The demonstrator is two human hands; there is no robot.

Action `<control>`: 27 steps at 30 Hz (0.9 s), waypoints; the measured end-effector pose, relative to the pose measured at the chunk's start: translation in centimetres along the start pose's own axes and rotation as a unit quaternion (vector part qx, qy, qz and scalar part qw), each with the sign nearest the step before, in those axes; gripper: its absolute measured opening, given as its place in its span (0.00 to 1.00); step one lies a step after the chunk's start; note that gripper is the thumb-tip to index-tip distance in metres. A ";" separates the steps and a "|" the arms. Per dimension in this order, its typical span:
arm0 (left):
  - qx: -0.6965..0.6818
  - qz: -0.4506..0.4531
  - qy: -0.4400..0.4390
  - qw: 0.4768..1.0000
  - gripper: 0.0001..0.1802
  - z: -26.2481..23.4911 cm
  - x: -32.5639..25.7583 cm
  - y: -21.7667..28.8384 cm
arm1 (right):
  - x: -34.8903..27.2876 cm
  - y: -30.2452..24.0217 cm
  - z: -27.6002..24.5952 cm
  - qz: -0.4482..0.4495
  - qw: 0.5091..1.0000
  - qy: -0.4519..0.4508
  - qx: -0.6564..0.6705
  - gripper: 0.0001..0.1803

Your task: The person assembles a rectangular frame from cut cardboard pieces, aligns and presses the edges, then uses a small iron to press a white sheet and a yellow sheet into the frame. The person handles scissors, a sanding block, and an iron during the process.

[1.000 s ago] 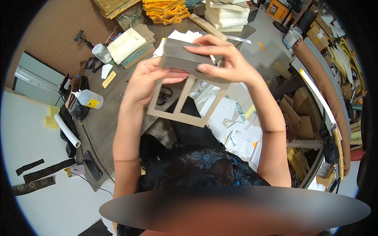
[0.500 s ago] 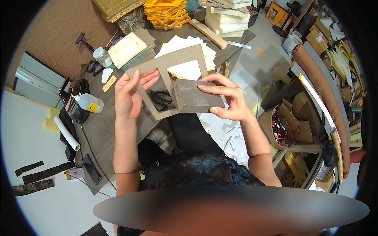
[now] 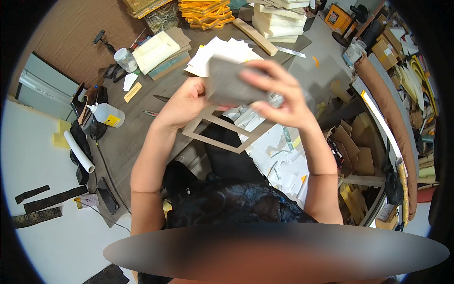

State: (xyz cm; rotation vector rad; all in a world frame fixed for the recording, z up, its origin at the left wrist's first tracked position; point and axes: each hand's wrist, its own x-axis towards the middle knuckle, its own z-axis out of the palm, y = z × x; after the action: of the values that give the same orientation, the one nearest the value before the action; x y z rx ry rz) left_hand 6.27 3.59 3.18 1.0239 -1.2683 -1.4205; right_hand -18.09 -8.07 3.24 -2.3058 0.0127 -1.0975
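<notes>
Both hands are holding work up over the grey bench: the left hand is pinching the cardboard frame by its far-left corner, while the right hand is gripping a grey board piece against it. Aligning the edges squarely before pressing seems wisest.

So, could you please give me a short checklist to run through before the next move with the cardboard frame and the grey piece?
1. Left hand grips the cardboard frame: ok.
2. Right hand holds the grey cardboard piece: ok.
3. Grey piece aligned with the frame: cannot tell, blurred.
4. Frame lifted off the desk: ok.
5. Glue bottle upright, beside the work: ok.
</notes>
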 end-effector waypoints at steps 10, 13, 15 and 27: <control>0.000 0.016 0.048 0.999 0.23 0.6 -0.1 -0.4 | 1.0 3.9 -0.4 0.100 0.995 -0.026 -0.002 0.26; -0.016 0.013 0.050 0.999 0.23 0.9 -0.2 -1.2 | 2.3 2.8 0.4 0.095 0.988 -0.019 0.118 0.25; -0.030 0.046 0.103 0.993 0.18 1.5 -0.1 -0.8 | 3.0 2.2 1.0 0.061 0.991 -0.054 0.104 0.25; -0.078 0.064 0.094 0.990 0.18 -0.9 -0.8 -0.5 | 2.4 3.3 -1.7 0.059 0.992 -0.099 0.055 0.27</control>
State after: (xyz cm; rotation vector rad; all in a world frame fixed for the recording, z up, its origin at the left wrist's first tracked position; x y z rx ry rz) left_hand 7.24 4.23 2.55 0.9309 -1.0503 -1.2726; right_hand -17.00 -12.31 4.09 -2.2732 0.0107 -0.7891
